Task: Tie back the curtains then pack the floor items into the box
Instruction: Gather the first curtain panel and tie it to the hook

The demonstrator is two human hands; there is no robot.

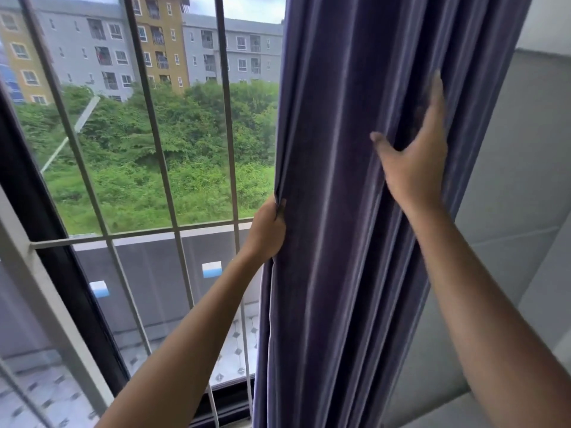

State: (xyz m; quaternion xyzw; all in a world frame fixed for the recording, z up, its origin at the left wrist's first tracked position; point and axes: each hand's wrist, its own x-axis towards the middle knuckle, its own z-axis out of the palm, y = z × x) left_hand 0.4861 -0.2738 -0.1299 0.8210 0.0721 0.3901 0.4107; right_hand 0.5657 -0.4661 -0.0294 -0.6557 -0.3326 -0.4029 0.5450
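Observation:
A purple-blue curtain hangs in thick folds from the top of the view down to the window sill, gathered toward the right of the window. My left hand grips its left edge, fingers curled round the bunched fabric. Higher up and to the right, my right hand lies spread on the curtain's folds, thumb out to the left and fingers reaching into a fold. No tie-back, box or floor items are in view.
A window with white metal bars and a dark frame fills the left. Beyond it lie a tiled balcony, trees and apartment blocks. A grey padded wall stands to the right of the curtain.

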